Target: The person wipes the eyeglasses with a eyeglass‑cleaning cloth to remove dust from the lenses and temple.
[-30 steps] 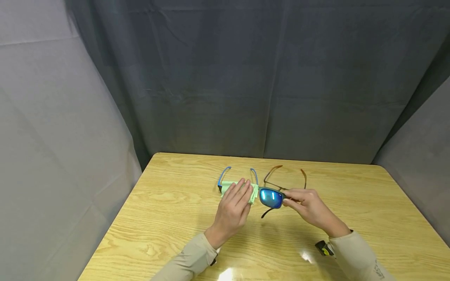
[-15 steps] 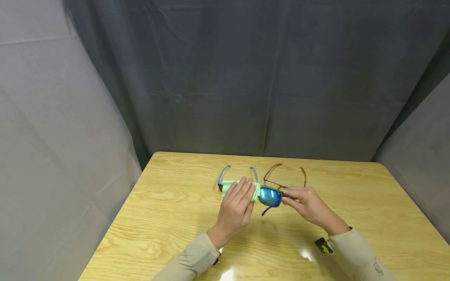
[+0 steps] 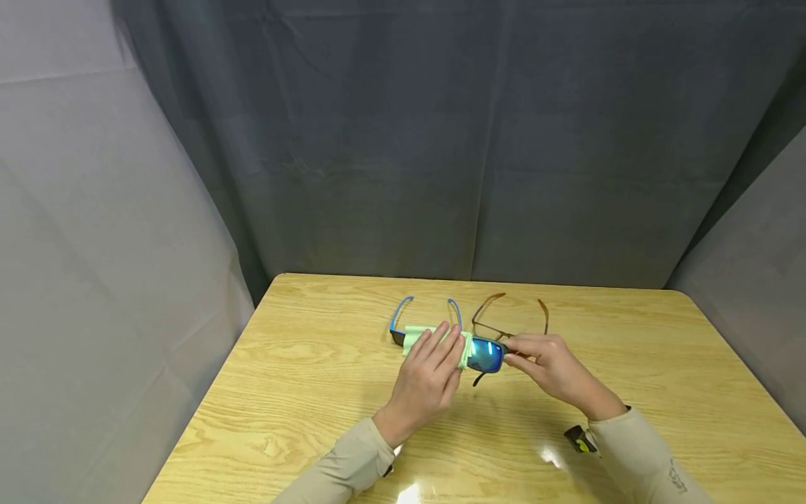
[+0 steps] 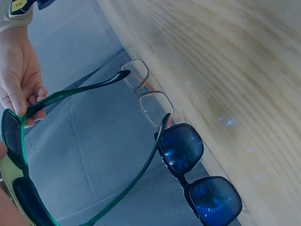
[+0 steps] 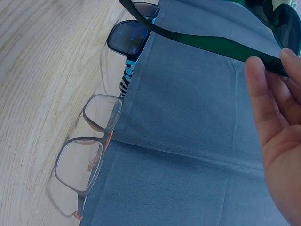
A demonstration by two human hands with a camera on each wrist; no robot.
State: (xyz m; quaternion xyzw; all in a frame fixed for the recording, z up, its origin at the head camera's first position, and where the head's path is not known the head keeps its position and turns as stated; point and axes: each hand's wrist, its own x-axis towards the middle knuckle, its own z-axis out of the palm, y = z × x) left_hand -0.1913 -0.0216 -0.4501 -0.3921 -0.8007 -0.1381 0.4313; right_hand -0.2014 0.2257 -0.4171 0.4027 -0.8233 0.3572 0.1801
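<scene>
My right hand [image 3: 548, 367] pinches the sunglasses [image 3: 487, 355] at the hinge end of one temple, holding them up above the table. Their frame is dark with green edges, and the visible lens is mirrored blue. My left hand [image 3: 425, 374] holds a light green cleaning cloth [image 3: 412, 339] over the other lens, fingers laid long across its front; the thumb is hidden in the head view. Seen from the left wrist, the sunglasses [image 4: 22, 160] have both temples unfolded, with the cloth [image 4: 11, 176] at the front. The right wrist view shows the pinched temple [image 5: 211, 44].
Behind the hands, sunglasses with blue temples [image 3: 398, 338] lie on the wooden table [image 3: 302, 392], partly covered by the cloth. Thin-framed eyeglasses [image 3: 490, 329] with brown temple tips lie beside them. A dark curtain [image 3: 378, 175] hangs beyond the table, with grey cloth walls at both sides.
My left hand and the cloth have slid a little to the right, covering part of the blue lens and uncovering more of the sunglasses behind. My right hand keeps its pinch, nearly still.
</scene>
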